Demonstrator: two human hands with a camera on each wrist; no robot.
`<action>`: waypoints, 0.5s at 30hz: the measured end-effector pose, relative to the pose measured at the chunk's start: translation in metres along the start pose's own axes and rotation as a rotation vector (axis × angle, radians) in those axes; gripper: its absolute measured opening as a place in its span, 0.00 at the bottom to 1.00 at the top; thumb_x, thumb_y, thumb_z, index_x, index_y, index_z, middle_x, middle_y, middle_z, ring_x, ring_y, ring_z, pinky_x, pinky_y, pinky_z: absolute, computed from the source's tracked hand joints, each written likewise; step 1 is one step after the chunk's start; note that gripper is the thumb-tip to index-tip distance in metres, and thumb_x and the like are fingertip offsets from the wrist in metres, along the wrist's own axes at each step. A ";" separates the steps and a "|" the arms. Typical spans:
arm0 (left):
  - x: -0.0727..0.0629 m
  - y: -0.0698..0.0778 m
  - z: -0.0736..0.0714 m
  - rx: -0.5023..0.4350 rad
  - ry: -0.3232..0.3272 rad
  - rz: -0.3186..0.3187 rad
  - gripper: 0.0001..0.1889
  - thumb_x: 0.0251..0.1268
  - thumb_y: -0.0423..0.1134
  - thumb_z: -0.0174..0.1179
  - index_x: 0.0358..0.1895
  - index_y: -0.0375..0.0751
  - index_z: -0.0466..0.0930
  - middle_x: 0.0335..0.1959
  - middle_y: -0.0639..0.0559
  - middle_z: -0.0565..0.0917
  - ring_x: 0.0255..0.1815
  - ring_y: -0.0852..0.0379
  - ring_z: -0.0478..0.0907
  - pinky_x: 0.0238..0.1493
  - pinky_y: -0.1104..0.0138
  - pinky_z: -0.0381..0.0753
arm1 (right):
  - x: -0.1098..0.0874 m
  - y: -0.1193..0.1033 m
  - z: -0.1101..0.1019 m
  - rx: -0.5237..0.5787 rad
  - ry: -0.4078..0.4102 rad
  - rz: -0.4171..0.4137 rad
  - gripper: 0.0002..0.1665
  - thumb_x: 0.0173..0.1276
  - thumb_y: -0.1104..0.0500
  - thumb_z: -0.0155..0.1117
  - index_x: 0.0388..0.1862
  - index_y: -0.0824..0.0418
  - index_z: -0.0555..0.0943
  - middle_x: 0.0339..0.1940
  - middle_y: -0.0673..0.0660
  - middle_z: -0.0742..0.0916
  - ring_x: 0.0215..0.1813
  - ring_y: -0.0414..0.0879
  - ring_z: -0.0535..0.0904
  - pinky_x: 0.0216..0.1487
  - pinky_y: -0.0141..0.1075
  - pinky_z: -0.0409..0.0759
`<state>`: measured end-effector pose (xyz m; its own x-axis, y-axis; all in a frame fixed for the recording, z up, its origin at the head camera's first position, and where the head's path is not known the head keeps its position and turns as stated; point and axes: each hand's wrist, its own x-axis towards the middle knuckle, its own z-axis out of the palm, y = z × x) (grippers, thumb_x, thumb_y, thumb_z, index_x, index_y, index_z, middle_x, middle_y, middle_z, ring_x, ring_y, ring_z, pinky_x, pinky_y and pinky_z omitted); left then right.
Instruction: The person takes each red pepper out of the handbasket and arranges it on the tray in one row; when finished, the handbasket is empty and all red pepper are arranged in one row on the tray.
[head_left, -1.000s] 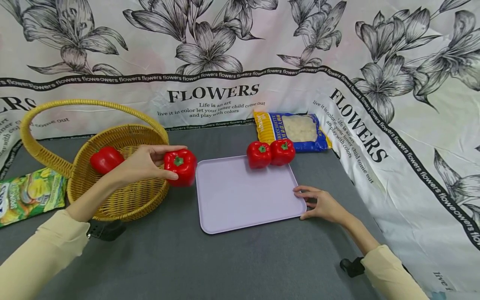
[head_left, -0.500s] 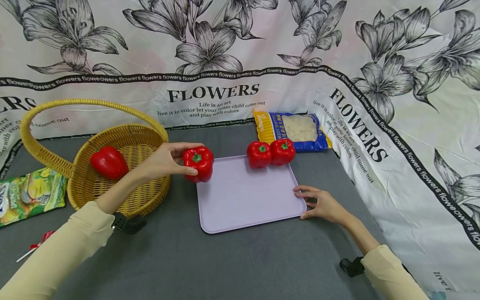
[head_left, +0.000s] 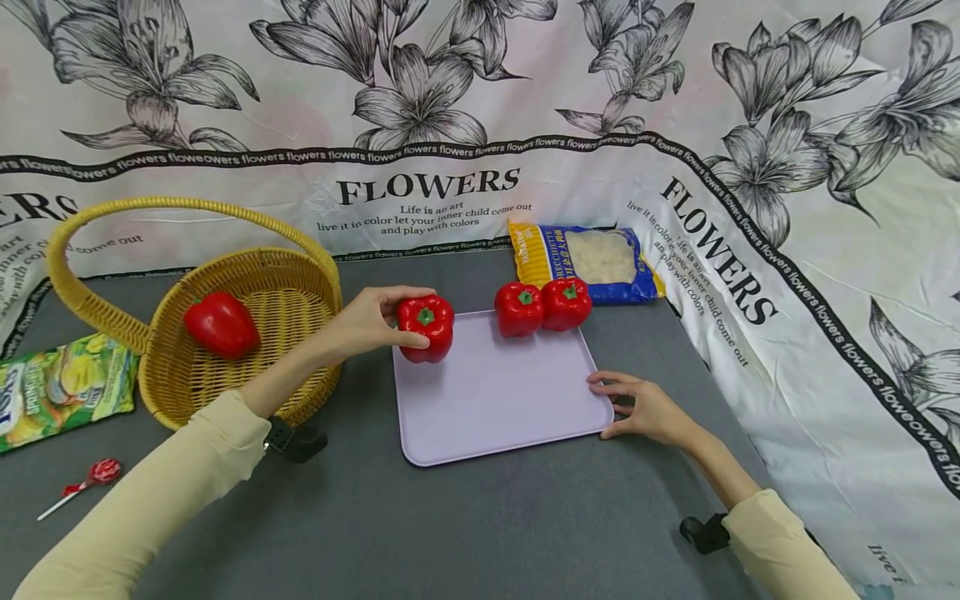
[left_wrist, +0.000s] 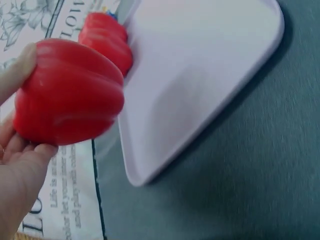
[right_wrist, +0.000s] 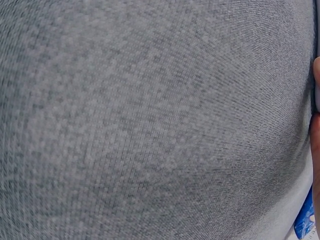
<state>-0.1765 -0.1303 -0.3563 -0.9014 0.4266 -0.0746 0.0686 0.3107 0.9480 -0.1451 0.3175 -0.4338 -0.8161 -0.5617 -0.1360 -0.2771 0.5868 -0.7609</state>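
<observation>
While the left hand [head_left: 369, 323] grips a red pepper [head_left: 429, 332] above the left end of the lilac tray [head_left: 491, 404], the right hand [head_left: 647, 410], loosely spread, touches the tray's right edge. Two more peppers [head_left: 518, 311] sit at the tray's far-right corner, a fourth pepper [head_left: 222, 327] in the basket [head_left: 300, 287].

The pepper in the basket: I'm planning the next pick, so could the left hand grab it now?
Probably not: the left hand holds another pepper. Otherwise, the target pepper lies uncovered in the open basket, seemingly free to reach.
</observation>
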 end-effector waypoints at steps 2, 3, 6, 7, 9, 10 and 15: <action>0.004 0.001 0.006 -0.013 0.008 -0.030 0.34 0.52 0.34 0.71 0.66 0.39 0.70 0.60 0.41 0.75 0.56 0.45 0.75 0.54 0.57 0.79 | 0.000 0.000 0.000 0.002 0.000 0.004 0.40 0.45 0.62 0.81 0.58 0.71 0.77 0.66 0.65 0.73 0.66 0.63 0.67 0.53 0.43 0.77; 0.006 0.001 0.009 -0.025 0.013 -0.050 0.35 0.52 0.34 0.71 0.66 0.39 0.70 0.60 0.40 0.75 0.57 0.45 0.74 0.54 0.56 0.79 | 0.000 0.000 0.000 0.001 0.000 0.008 0.40 0.45 0.62 0.81 0.58 0.71 0.77 0.66 0.65 0.73 0.66 0.63 0.67 0.53 0.43 0.77; 0.013 0.000 0.017 -0.077 0.036 -0.098 0.35 0.52 0.33 0.71 0.66 0.39 0.70 0.61 0.40 0.74 0.58 0.44 0.73 0.55 0.56 0.78 | 0.000 0.000 0.000 -0.001 0.000 0.016 0.40 0.45 0.61 0.81 0.59 0.71 0.77 0.66 0.65 0.73 0.66 0.63 0.67 0.53 0.43 0.77; 0.016 -0.001 0.019 -0.097 0.039 -0.109 0.35 0.52 0.32 0.71 0.66 0.39 0.70 0.61 0.40 0.74 0.58 0.44 0.73 0.55 0.56 0.78 | 0.000 0.000 0.000 0.000 0.000 0.018 0.40 0.45 0.61 0.81 0.59 0.71 0.77 0.66 0.65 0.73 0.66 0.63 0.67 0.53 0.43 0.77; 0.021 -0.002 0.021 -0.136 0.038 -0.125 0.35 0.51 0.31 0.71 0.66 0.39 0.71 0.61 0.41 0.74 0.58 0.45 0.72 0.55 0.57 0.78 | 0.000 0.001 0.001 0.001 0.002 0.018 0.41 0.44 0.62 0.81 0.59 0.71 0.77 0.66 0.65 0.73 0.66 0.63 0.67 0.54 0.43 0.77; 0.023 -0.002 0.022 -0.149 0.032 -0.129 0.35 0.51 0.30 0.71 0.66 0.39 0.71 0.61 0.41 0.75 0.59 0.45 0.72 0.56 0.57 0.77 | 0.000 0.001 0.001 0.003 0.003 0.017 0.41 0.44 0.62 0.81 0.59 0.72 0.77 0.66 0.65 0.73 0.66 0.63 0.67 0.54 0.43 0.77; 0.033 -0.007 0.024 -0.155 -0.033 -0.124 0.34 0.50 0.28 0.71 0.65 0.42 0.73 0.61 0.43 0.75 0.59 0.47 0.72 0.56 0.57 0.77 | 0.000 0.003 0.002 0.007 0.013 0.011 0.41 0.43 0.63 0.81 0.58 0.73 0.77 0.66 0.65 0.73 0.66 0.63 0.67 0.53 0.42 0.77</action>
<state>-0.1965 -0.0974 -0.3726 -0.8841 0.4214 -0.2017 -0.1114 0.2293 0.9670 -0.1448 0.3186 -0.4369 -0.8256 -0.5476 -0.1358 -0.2647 0.5886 -0.7639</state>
